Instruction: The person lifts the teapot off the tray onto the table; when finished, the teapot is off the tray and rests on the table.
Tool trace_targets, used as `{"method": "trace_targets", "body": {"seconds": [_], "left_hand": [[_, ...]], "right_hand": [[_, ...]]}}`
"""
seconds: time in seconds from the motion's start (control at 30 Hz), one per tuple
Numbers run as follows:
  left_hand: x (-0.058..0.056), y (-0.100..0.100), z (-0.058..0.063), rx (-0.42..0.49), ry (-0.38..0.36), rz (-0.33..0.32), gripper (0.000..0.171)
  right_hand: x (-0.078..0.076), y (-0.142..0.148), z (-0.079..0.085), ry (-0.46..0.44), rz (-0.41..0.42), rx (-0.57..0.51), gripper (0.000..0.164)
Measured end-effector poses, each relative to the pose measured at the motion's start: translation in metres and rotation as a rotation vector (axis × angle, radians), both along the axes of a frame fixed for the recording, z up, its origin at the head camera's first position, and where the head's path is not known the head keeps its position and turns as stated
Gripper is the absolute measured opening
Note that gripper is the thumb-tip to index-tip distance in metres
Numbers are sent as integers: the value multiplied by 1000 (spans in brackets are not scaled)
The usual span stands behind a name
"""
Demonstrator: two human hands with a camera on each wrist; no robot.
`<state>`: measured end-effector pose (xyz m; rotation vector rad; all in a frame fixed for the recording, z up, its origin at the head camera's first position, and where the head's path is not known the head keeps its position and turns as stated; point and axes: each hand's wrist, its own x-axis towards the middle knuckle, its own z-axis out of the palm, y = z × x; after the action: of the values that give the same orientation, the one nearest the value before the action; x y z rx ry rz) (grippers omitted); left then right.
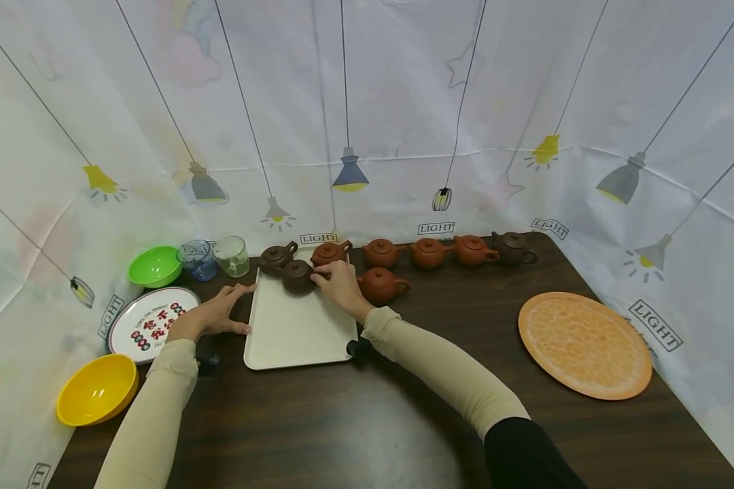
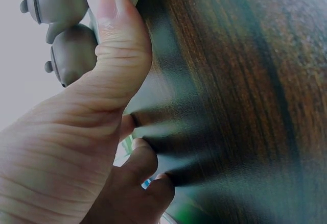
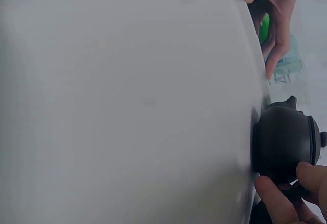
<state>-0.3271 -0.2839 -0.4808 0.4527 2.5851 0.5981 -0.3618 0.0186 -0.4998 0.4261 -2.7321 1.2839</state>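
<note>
My right hand (image 1: 340, 288) pinches the handle of a dark brown teapot (image 1: 297, 278) over the far part of a cream tray (image 1: 300, 336). In the right wrist view, thumb and fingertips close on that handle, with the teapot's body (image 3: 283, 140) at the tray surface. Just behind it is a second dark teapot (image 1: 274, 259), and a reddish-brown teapot (image 1: 329, 254) is at the tray's far right corner. My left hand (image 1: 211, 318) lies along the tray's left edge with fingers spread, its thumb (image 2: 120, 35) against the rim.
Reddish-brown teapots (image 1: 428, 253) and a dark one (image 1: 513, 249) line the back; another reddish one (image 1: 379, 285) stands right of the tray. Leftward are two glasses (image 1: 232, 257), a green bowl (image 1: 155, 267), a printed plate (image 1: 153, 326) and a yellow bowl (image 1: 98, 390). An orange round mat (image 1: 584, 345) lies right.
</note>
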Motion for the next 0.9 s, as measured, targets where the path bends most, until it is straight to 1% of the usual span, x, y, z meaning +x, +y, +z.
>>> {"method": "trace_targets", "body": {"seconds": [0.17,0.3,0.4,0.5,0.6,0.73,0.9], "left_hand": [[-1,-1,-1,6,7,-14,108],[-1,-2,-2,9,2,-18,108],[0,-3,-2,0,5,-19,107],[-1,-2,0,-1,-1,-16,108],[-1,0,3,-8,-5,-11,109],[-1,1,4,-18,-2,-10,109],[1,2,2,-24,-2,-11,109]], "right_hand": [[-2,1,-4,24,0,1,27],[-3,2,-6,72,16,30,27],[-2,2,-6,109,32,60,27],[1,5,-3,133,58,70,26],[3,9,3,172,83,69,25],[7,16,16,211,93,55,22],[13,34,35,219,88,30,22]]}}
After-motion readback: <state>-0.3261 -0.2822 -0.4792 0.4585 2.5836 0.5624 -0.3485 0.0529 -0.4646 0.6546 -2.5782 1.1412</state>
